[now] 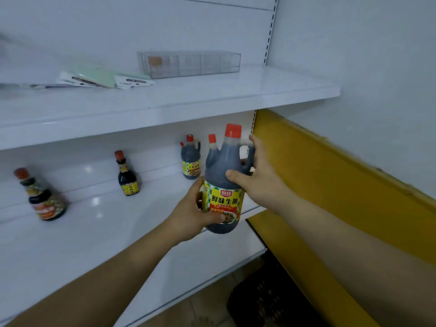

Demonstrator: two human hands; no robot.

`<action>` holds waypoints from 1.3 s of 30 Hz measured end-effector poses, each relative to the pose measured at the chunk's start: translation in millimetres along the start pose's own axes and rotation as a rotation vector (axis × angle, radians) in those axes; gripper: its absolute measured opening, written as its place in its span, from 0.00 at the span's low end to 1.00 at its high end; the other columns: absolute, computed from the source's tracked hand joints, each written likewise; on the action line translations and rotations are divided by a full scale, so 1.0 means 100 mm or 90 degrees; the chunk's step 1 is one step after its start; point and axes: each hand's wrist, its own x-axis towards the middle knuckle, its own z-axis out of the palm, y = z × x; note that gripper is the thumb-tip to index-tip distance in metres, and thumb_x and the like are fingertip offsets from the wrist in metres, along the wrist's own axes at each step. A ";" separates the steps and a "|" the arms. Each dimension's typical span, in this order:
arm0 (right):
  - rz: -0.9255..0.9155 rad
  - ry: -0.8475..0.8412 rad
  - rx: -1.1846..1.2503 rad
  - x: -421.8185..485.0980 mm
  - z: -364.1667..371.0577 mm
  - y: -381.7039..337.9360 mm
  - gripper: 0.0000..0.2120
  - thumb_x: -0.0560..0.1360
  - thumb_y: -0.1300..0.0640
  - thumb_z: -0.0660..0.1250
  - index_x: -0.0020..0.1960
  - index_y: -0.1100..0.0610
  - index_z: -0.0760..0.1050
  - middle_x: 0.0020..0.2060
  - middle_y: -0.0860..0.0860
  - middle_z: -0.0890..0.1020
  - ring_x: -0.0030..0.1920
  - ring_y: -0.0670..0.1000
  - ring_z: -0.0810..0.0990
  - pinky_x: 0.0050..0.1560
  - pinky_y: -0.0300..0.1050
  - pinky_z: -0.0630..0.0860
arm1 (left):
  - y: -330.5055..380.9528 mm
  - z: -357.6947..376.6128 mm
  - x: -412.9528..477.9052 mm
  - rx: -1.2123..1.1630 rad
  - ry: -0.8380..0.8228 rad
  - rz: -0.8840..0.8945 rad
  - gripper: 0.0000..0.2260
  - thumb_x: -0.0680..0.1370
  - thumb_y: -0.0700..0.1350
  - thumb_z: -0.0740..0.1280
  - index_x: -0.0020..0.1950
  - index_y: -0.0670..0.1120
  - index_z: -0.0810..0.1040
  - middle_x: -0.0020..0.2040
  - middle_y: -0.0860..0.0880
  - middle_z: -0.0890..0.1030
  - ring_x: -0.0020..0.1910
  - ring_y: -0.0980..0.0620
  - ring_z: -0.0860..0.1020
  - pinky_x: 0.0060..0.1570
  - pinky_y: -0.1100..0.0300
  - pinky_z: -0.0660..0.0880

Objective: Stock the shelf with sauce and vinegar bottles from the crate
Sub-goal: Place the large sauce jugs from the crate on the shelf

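I hold a large dark soy sauce jug [223, 161] with a red cap and a yellow-green label above the right end of the white lower shelf [99, 227]. My left hand [198, 215] cups its base and label. My right hand [257, 175] grips its handle and shoulder. Three bottles stand on that shelf: a similar smaller jug [190, 159] at the back, a small dark bottle [127, 175] in the middle, and a blurred round bottle [43, 197] at the left. A black crate [271, 300] sits on the floor at lower right.
The upper white shelf [212, 95] carries a clear plastic divider box [188, 63] and flat paper cards [103, 79]. A yellow panel [330, 175] borders the shelf's right side, with a white wall beyond it. Tan floor tiles show below.
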 end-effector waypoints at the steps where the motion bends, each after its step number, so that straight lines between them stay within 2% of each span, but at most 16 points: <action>1: 0.008 -0.002 0.005 0.04 0.05 0.11 0.41 0.74 0.57 0.71 0.75 0.39 0.48 0.60 0.38 0.69 0.49 0.36 0.74 0.40 0.30 0.77 | -0.10 -0.02 0.05 0.006 0.000 -0.015 0.39 0.65 0.41 0.78 0.68 0.62 0.62 0.55 0.58 0.79 0.53 0.59 0.79 0.45 0.63 0.78; 4: 0.024 -0.005 -0.002 0.19 0.14 0.40 0.43 0.74 0.60 0.71 0.75 0.39 0.48 0.73 0.47 0.62 0.59 0.43 0.70 0.38 0.27 0.76 | -0.39 -0.03 0.22 0.010 0.005 -0.048 0.38 0.66 0.42 0.78 0.63 0.68 0.60 0.53 0.63 0.78 0.52 0.65 0.77 0.44 0.67 0.77; 7: 0.025 -0.038 0.009 0.48 0.14 0.67 0.42 0.73 0.61 0.72 0.72 0.34 0.50 0.74 0.48 0.62 0.68 0.52 0.70 0.47 0.34 0.78 | -0.63 -0.01 0.47 0.024 0.025 -0.062 0.37 0.66 0.42 0.78 0.65 0.64 0.61 0.53 0.63 0.78 0.52 0.64 0.78 0.44 0.68 0.77; 11: 0.049 -0.062 -0.001 0.98 0.13 1.11 0.45 0.72 0.63 0.73 0.74 0.36 0.50 0.75 0.48 0.62 0.71 0.55 0.67 0.58 0.47 0.75 | -1.02 0.04 0.96 0.052 0.086 -0.090 0.37 0.63 0.45 0.80 0.66 0.57 0.64 0.55 0.60 0.78 0.55 0.57 0.78 0.51 0.60 0.78; 13: 0.075 -0.074 0.011 1.21 0.11 1.38 0.46 0.72 0.64 0.72 0.76 0.38 0.49 0.75 0.49 0.61 0.72 0.56 0.67 0.60 0.49 0.74 | -1.24 0.08 1.22 0.062 0.108 -0.106 0.39 0.63 0.46 0.80 0.67 0.56 0.63 0.56 0.58 0.78 0.56 0.55 0.77 0.53 0.57 0.77; 17: 0.083 -0.110 0.007 1.57 0.07 1.89 0.46 0.72 0.64 0.73 0.76 0.38 0.49 0.75 0.51 0.63 0.71 0.56 0.67 0.65 0.54 0.73 | -1.67 0.14 1.65 0.062 0.141 -0.132 0.41 0.62 0.46 0.80 0.68 0.58 0.60 0.56 0.60 0.76 0.56 0.55 0.77 0.51 0.58 0.77; 24: 0.059 -0.125 -0.009 2.04 0.12 2.51 0.47 0.72 0.63 0.73 0.75 0.36 0.48 0.75 0.47 0.61 0.72 0.53 0.66 0.58 0.43 0.72 | -2.23 0.20 2.18 0.081 0.193 -0.116 0.43 0.63 0.44 0.80 0.71 0.56 0.59 0.56 0.59 0.76 0.55 0.55 0.76 0.53 0.56 0.76; 26: 0.055 -0.129 -0.011 2.11 0.13 2.63 0.47 0.72 0.64 0.73 0.75 0.35 0.49 0.75 0.48 0.61 0.71 0.53 0.66 0.53 0.37 0.72 | -2.35 0.21 2.27 0.083 0.202 -0.108 0.43 0.62 0.44 0.80 0.70 0.56 0.59 0.55 0.61 0.76 0.54 0.57 0.76 0.51 0.59 0.76; 29: 0.027 -0.133 -0.004 2.19 0.17 2.77 0.46 0.72 0.64 0.73 0.75 0.35 0.49 0.75 0.47 0.61 0.71 0.53 0.66 0.46 0.28 0.72 | -2.46 0.19 2.37 0.090 0.224 -0.091 0.42 0.62 0.43 0.80 0.68 0.58 0.59 0.54 0.65 0.75 0.51 0.65 0.76 0.45 0.69 0.75; 32: 0.022 -0.117 0.001 2.29 0.21 2.86 0.47 0.72 0.63 0.72 0.76 0.36 0.48 0.74 0.49 0.63 0.69 0.51 0.68 0.49 0.31 0.71 | -2.52 0.15 2.49 0.100 0.226 -0.064 0.42 0.63 0.41 0.79 0.70 0.55 0.59 0.54 0.65 0.74 0.50 0.71 0.75 0.42 0.74 0.74; 34: 0.031 -0.101 -0.011 2.35 0.25 2.90 0.44 0.72 0.60 0.73 0.76 0.39 0.49 0.70 0.48 0.69 0.61 0.44 0.72 0.50 0.33 0.71 | -2.52 0.14 2.58 0.109 0.225 -0.056 0.42 0.64 0.41 0.79 0.71 0.54 0.58 0.55 0.65 0.73 0.49 0.71 0.75 0.41 0.76 0.73; 35: 0.030 -0.094 -0.018 2.38 0.27 2.92 0.43 0.71 0.58 0.73 0.75 0.41 0.50 0.64 0.45 0.71 0.55 0.40 0.74 0.47 0.31 0.72 | -2.53 0.13 2.62 0.116 0.228 -0.051 0.42 0.65 0.41 0.79 0.71 0.54 0.59 0.54 0.65 0.73 0.49 0.72 0.74 0.40 0.77 0.73; 37: 0.025 -0.084 -0.023 2.41 0.31 2.97 0.42 0.70 0.55 0.74 0.74 0.42 0.52 0.57 0.39 0.70 0.48 0.37 0.74 0.41 0.28 0.70 | -2.56 0.11 2.69 0.126 0.238 -0.033 0.41 0.65 0.41 0.78 0.71 0.54 0.59 0.53 0.66 0.73 0.47 0.75 0.73 0.38 0.79 0.70; 39: 0.023 -0.072 -0.015 2.46 0.35 3.04 0.43 0.69 0.54 0.75 0.75 0.43 0.51 0.59 0.41 0.70 0.50 0.40 0.73 0.43 0.31 0.70 | -2.57 0.09 2.74 0.154 0.247 -0.025 0.40 0.66 0.44 0.78 0.71 0.56 0.59 0.53 0.67 0.73 0.47 0.75 0.73 0.39 0.81 0.69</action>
